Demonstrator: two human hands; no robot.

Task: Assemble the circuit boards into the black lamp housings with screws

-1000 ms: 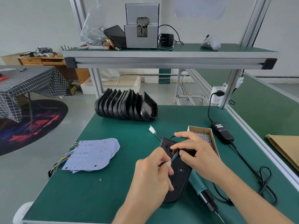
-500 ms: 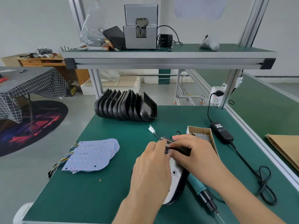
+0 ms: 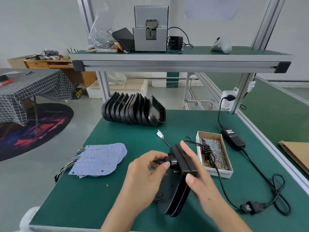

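Lamp housing (image 3: 179, 185) now tipped on edge against flat right fingers (image 3: 189, 153); left fingers (image 3: 163, 162) pinch its wires (image 3: 158, 161), still threading

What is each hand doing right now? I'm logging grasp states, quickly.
Left hand: pinching the wire bundle at the black lamp housing.
Right hand: fingers straight, bracing the housing's edge, open.

- Bright, even daylight fills the room; shadows under my hands stay faint.
- My right hand (image 3: 199, 174) blurs slightly.
- Frame posts bow at the edges.
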